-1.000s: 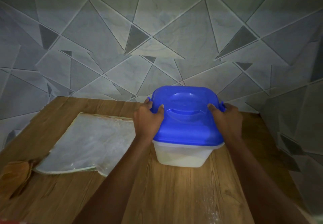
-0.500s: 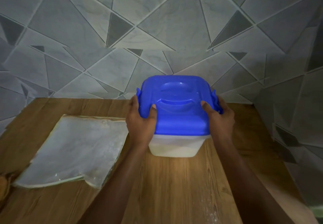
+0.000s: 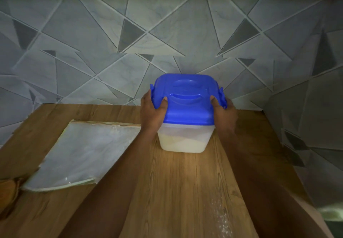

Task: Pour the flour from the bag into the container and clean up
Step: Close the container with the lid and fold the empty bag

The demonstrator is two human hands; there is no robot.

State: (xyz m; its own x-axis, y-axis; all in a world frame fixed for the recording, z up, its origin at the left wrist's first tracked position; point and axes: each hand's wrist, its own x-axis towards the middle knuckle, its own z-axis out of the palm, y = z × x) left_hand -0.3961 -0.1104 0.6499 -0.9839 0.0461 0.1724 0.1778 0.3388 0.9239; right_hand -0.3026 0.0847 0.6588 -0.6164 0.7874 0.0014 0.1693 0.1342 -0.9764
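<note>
Two hands clasp the lid (image 3: 187, 102) from either side in the head view. The left hand (image 3: 151, 114) wraps the lid's left edge, thumb lying on top and fingers curled round the side just below the left latch (image 3: 152, 89). The right hand (image 3: 225, 115) does the same on the right edge, thumb on top and fingers curled round the side at the right latch (image 3: 221, 94). Both grips are closed on the lid; how hard they press cannot be told.

The lid is blue, square with rounded corners, and sits on the container (image 3: 183, 139), a clear tub that stands on the table (image 3: 176, 191) at its far middle, close to the wall (image 3: 167, 24). White flour (image 3: 182, 145) fills the lower part of the tub, its surface sloping, higher on the left. The upper part of the tub wall looks dusted.

The bag (image 3: 83, 154) lies flat on the table to the left of the container, near the left forearm. It is pale, with a thin yellowish edge, and part of it is hidden under that forearm. A brown thing (image 3: 9, 187) sits at the left edge of the frame, touching the bag's near corner; what it is cannot be told.

A scatter of white powder (image 3: 220, 217) lies on the wood at the near right, between the two forearms. The wall is tiled in grey angular shapes and turns a corner at the far right.
</note>
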